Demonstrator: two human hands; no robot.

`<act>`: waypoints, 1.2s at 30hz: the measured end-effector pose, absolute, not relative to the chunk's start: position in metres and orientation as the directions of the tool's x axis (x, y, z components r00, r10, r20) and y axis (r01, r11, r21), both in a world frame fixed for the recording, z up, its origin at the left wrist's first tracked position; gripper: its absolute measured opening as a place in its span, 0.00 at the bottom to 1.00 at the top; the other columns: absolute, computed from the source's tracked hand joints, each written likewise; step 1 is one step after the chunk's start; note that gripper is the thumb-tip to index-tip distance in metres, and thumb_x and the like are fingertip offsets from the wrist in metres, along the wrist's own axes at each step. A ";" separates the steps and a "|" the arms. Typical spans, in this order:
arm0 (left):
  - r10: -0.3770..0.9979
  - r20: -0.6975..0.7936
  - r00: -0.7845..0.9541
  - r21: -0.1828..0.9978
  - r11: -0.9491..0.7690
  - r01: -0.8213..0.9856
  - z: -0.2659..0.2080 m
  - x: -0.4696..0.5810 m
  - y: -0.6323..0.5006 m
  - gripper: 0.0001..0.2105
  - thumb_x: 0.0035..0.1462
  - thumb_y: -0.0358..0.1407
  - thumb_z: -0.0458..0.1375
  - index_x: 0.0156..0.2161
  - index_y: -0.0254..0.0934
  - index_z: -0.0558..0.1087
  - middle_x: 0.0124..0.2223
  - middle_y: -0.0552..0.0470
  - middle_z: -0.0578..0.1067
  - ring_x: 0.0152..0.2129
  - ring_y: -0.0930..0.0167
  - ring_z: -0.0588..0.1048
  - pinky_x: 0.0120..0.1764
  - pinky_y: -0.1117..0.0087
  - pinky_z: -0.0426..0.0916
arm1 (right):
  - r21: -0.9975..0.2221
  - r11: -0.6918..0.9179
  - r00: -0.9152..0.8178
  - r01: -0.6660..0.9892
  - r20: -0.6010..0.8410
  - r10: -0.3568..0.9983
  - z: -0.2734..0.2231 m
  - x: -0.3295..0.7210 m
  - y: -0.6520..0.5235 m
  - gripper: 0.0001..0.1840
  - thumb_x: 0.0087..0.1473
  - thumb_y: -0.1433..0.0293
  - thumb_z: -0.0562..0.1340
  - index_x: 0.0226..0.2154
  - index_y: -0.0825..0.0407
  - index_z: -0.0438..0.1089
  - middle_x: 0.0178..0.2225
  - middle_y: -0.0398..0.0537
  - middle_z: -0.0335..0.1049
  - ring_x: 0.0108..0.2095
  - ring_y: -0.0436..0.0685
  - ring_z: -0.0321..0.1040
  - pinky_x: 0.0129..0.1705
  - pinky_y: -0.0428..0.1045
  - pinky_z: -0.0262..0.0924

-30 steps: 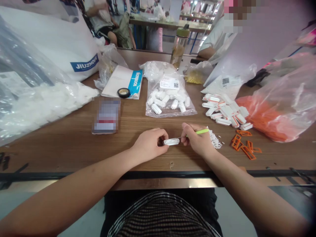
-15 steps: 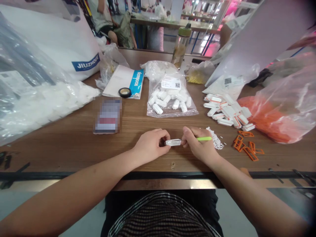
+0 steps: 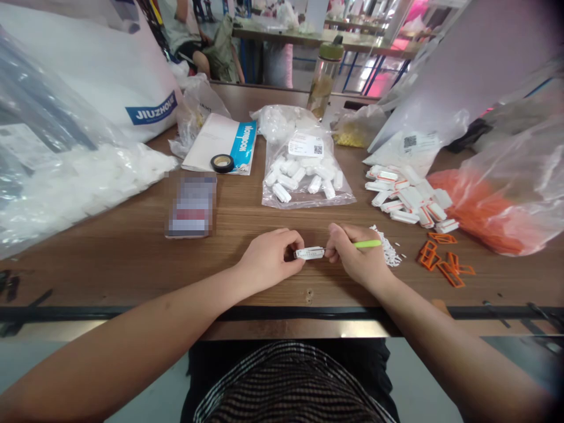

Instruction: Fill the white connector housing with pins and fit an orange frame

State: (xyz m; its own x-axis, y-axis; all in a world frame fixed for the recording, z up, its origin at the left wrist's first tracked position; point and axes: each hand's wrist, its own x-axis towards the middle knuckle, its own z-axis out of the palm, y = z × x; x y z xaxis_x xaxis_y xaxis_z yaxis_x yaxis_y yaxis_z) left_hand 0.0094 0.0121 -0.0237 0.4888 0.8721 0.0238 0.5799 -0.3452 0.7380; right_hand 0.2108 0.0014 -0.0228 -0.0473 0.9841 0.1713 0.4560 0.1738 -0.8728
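Note:
Between thumb and fingers my left hand (image 3: 272, 258) pinches one end of a small white plastic connector housing (image 3: 310, 253) just above the table. My right hand (image 3: 358, 258) is closed around a thin tool with a lime-green handle (image 3: 368, 243); its slim metal shank points left at the housing's right end. Whether the tip touches inside the housing is too small to tell. Tiny white pegs (image 3: 390, 252) lie piled just right of my right hand, partly hidden by it. Orange rectangular frames (image 3: 450, 273) are scattered farther right.
White housings with orange frames (image 3: 408, 197) are heaped at the right, beside a bag of orange parts (image 3: 489, 205). A clear bag of white housings (image 3: 304, 170) lies ahead. Left are a phone (image 3: 190, 205), a tape roll (image 3: 222, 163) on a notebook (image 3: 207, 144), and large bags (image 3: 88, 188). A bottle (image 3: 325, 79) stands behind.
My right hand has shifted slightly right, drawing the tool back a little, so more of its metal shank shows. My left hand and the housing stay nearly in place.

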 end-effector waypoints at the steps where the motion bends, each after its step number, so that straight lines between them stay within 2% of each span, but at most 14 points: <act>1: 0.872 0.026 0.489 0.739 -0.346 0.578 -0.024 0.009 0.012 0.03 0.51 0.34 0.61 0.33 0.39 0.72 0.29 0.56 0.69 0.23 0.74 0.65 0.29 0.70 0.58 | -0.880 0.171 -0.039 0.442 0.171 0.984 -0.023 0.211 0.002 0.25 0.62 0.61 0.56 0.16 0.52 0.67 0.16 0.42 0.69 0.16 0.47 0.65 0.20 0.43 0.61; 8: 0.868 0.043 0.495 0.740 -0.361 0.567 -0.026 0.008 0.013 0.03 0.51 0.34 0.60 0.34 0.40 0.72 0.30 0.56 0.69 0.24 0.74 0.66 0.29 0.70 0.58 | -0.914 0.155 -0.018 0.374 0.160 0.987 -0.026 0.209 0.002 0.25 0.62 0.59 0.57 0.16 0.52 0.68 0.17 0.43 0.69 0.16 0.48 0.65 0.21 0.45 0.61; 19: 0.862 0.051 0.504 0.742 -0.371 0.558 -0.025 0.008 0.014 0.03 0.52 0.34 0.60 0.34 0.40 0.72 0.32 0.55 0.71 0.26 0.73 0.67 0.29 0.70 0.58 | -0.877 0.092 -0.006 0.471 0.101 0.995 -0.022 0.207 0.004 0.25 0.61 0.59 0.56 0.16 0.52 0.66 0.16 0.43 0.69 0.15 0.48 0.66 0.20 0.44 0.60; 22: 0.863 0.040 0.504 0.740 -0.365 0.565 -0.025 0.008 0.014 0.03 0.52 0.34 0.60 0.34 0.40 0.72 0.32 0.55 0.71 0.26 0.73 0.67 0.29 0.70 0.58 | -0.862 0.138 -0.049 0.487 0.131 0.990 -0.022 0.207 0.002 0.26 0.62 0.58 0.56 0.16 0.52 0.66 0.16 0.43 0.69 0.16 0.48 0.66 0.21 0.44 0.60; 24: 0.864 0.038 0.501 0.743 -0.360 0.564 -0.025 0.007 0.013 0.03 0.52 0.34 0.60 0.34 0.39 0.72 0.32 0.55 0.71 0.25 0.73 0.67 0.29 0.70 0.58 | -0.870 0.164 -0.061 0.465 0.154 0.986 -0.023 0.208 0.001 0.26 0.62 0.58 0.56 0.17 0.52 0.66 0.17 0.43 0.69 0.17 0.48 0.66 0.21 0.44 0.61; 29: 0.866 0.046 0.498 0.749 -0.360 0.556 -0.026 0.008 0.012 0.03 0.52 0.34 0.60 0.34 0.39 0.72 0.31 0.55 0.71 0.25 0.73 0.67 0.29 0.71 0.58 | -0.909 0.160 0.033 0.385 0.186 0.982 -0.024 0.210 -0.001 0.26 0.62 0.58 0.56 0.17 0.52 0.67 0.16 0.43 0.69 0.16 0.48 0.65 0.21 0.44 0.61; 36: 0.870 0.040 0.492 0.754 -0.349 0.557 -0.024 0.009 0.013 0.03 0.52 0.34 0.60 0.33 0.39 0.72 0.31 0.55 0.71 0.25 0.73 0.67 0.29 0.70 0.58 | -0.907 0.145 -0.008 0.395 0.154 0.988 -0.028 0.209 0.002 0.26 0.62 0.58 0.56 0.16 0.52 0.68 0.17 0.44 0.69 0.16 0.48 0.65 0.21 0.44 0.62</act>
State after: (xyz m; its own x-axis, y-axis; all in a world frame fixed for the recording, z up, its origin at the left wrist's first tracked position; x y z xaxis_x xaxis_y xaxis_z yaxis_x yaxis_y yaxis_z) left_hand 0.0086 0.0130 -0.0237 0.4918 0.8698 0.0398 0.5568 -0.3493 0.7536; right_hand 0.2090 0.0016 -0.0276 -0.0076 0.9880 0.1542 0.3947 0.1446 -0.9074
